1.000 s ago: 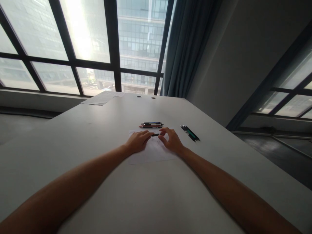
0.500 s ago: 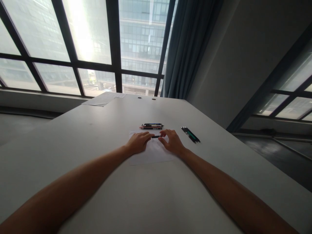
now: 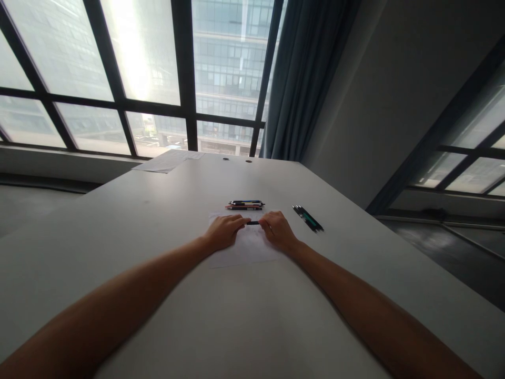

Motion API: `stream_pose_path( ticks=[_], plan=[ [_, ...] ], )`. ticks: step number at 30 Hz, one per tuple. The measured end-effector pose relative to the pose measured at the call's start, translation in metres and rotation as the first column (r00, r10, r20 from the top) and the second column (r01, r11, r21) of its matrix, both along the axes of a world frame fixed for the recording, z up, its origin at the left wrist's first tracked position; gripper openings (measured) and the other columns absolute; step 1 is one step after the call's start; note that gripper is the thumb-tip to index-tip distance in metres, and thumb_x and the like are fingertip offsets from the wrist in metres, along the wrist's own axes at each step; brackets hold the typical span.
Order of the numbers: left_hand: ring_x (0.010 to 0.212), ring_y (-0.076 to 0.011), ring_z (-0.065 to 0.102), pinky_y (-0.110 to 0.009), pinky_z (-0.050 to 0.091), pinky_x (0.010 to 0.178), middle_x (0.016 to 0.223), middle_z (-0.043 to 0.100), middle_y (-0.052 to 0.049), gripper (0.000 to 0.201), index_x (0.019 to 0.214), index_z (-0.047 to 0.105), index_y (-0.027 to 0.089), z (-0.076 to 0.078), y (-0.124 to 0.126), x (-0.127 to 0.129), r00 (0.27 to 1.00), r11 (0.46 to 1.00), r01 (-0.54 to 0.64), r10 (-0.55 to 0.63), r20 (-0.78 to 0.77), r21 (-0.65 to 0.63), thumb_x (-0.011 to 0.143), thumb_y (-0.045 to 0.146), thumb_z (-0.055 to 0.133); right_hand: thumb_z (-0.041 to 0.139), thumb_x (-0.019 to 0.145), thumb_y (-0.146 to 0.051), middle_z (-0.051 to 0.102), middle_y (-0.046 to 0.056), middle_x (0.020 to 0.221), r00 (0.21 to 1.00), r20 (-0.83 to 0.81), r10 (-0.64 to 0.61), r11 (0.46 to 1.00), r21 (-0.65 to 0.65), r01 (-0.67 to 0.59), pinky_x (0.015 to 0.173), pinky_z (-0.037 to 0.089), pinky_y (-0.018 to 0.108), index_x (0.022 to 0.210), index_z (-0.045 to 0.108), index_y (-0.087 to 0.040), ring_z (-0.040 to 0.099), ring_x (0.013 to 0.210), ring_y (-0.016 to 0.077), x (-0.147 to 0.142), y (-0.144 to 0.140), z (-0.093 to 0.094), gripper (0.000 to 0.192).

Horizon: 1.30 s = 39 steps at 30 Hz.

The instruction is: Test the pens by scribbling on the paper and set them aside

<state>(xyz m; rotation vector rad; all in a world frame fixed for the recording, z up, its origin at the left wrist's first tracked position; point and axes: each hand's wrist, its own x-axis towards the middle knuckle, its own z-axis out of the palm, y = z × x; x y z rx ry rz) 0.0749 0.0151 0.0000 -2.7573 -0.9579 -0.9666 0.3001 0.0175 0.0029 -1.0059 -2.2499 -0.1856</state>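
Observation:
A dark pen is held level between my two hands, just above a white sheet of paper. My left hand is closed on the pen's left end. On its right end the fingers of my right hand are pinched, and they hide that tip. Right behind the hands lies a row of several pens, side by side. Another group of dark pens, one with a green part, rests at a slant to the right of my right hand.
The white table stretches towards the window. Papers lie at its far left corner, and two round dark spots are near the far edge. A blue curtain hangs behind the table on the right.
My right hand's fingers, spread around the pen's right end before, have closed onto it. My left hand has hardly moved. The pens on the table lie as they were.

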Motion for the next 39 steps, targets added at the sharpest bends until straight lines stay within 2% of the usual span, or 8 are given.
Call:
stream_pose_path(
  ticks=[4,9,12,17,21,24,28,39],
  plan=[
    [0.088,-0.0172,0.068,-0.030,0.053,0.078,0.098,0.073,-0.006,0.030,0.116,0.066,0.024,0.000,0.001,0.000,0.999,0.998,0.013,-0.016,0.036,0.064,0.097,0.025,0.042,0.036,0.099,-0.037,0.057,0.002,0.061,0.997,-0.076,-0.021,0.999,-0.047,0.017,0.071,0.036,0.032,0.061,0.054,-0.020,0.051,0.062,0.0168,0.000,0.004,-0.003,0.046],
    [0.103,-0.0209,0.064,-0.033,0.054,0.082,0.106,0.071,-0.006,0.025,0.110,0.065,0.023,-0.001,0.004,-0.002,0.984,0.985,-0.160,0.155,0.083,0.066,0.097,0.034,0.046,0.035,0.099,-0.034,0.057,0.003,0.058,0.963,-0.202,-0.181,0.983,-0.035,0.178,0.070,0.037,0.034,0.058,0.053,-0.021,0.052,0.061,0.0183,0.011,0.007,-0.001,0.046],
    [0.097,-0.0194,0.066,-0.031,0.054,0.081,0.103,0.071,-0.007,0.025,0.108,0.065,0.022,-0.002,0.004,-0.002,0.979,0.982,-0.188,0.186,0.082,0.023,0.097,0.032,0.045,0.038,0.098,-0.034,0.067,0.008,0.082,0.966,-0.149,-0.213,0.969,0.096,0.228,0.084,0.037,0.039,0.083,0.064,-0.020,0.057,0.082,0.0235,0.009,0.000,0.006,0.032],
    [0.086,-0.0183,0.068,-0.030,0.053,0.080,0.094,0.073,-0.006,0.030,0.106,0.066,0.020,0.001,0.000,0.001,0.992,0.996,-0.085,0.082,0.092,0.028,0.097,0.041,0.046,0.046,0.095,-0.024,0.068,0.011,0.102,0.994,0.108,-0.001,0.992,0.124,-0.012,0.092,0.035,0.042,0.119,0.058,-0.018,0.057,0.094,0.0258,-0.013,-0.014,0.016,0.028],
    [0.088,-0.0210,0.068,-0.033,0.054,0.080,0.093,0.074,-0.006,0.032,0.107,0.065,0.020,0.003,-0.001,0.001,0.962,0.972,-0.222,0.231,0.142,-0.077,0.090,0.046,0.057,0.041,0.091,-0.010,0.065,0.012,0.096,0.987,0.153,-0.052,0.993,0.116,0.034,0.080,0.035,0.040,0.111,0.061,-0.017,0.055,0.089,0.0256,-0.013,-0.013,0.015,0.029],
    [0.100,-0.0247,0.065,-0.039,0.053,0.086,0.100,0.073,-0.007,0.024,0.101,0.069,0.022,0.003,0.002,-0.001,0.938,0.936,-0.325,0.337,0.076,-0.132,0.090,0.038,0.056,0.050,0.091,-0.032,0.062,0.011,0.093,0.989,0.116,-0.097,0.986,0.145,0.080,0.076,0.033,0.040,0.098,0.060,-0.017,0.052,0.087,0.0262,-0.003,-0.010,0.014,0.019],
    [0.107,-0.0272,0.061,-0.043,0.052,0.091,0.103,0.073,-0.005,0.020,0.092,0.073,0.023,0.001,0.006,-0.003,0.957,0.944,-0.291,0.286,-0.054,-0.157,0.086,0.034,0.057,0.057,0.082,-0.060,0.058,0.007,0.078,0.991,0.111,-0.076,0.983,0.178,0.055,0.074,0.031,0.039,0.075,0.054,-0.020,0.050,0.077,0.0230,0.000,-0.010,0.013,0.041],
    [0.111,-0.0270,0.060,-0.045,0.051,0.095,0.109,0.072,-0.005,0.023,0.097,0.073,0.023,0.001,0.007,-0.002,0.957,0.945,-0.288,0.280,-0.073,-0.156,0.086,0.034,0.055,0.055,0.083,-0.057,0.056,0.005,0.075,0.990,0.142,0.024,0.982,0.184,-0.050,0.072,0.031,0.037,0.071,0.051,-0.021,0.048,0.073,0.0204,-0.003,-0.014,0.015,0.038]
  ],
)
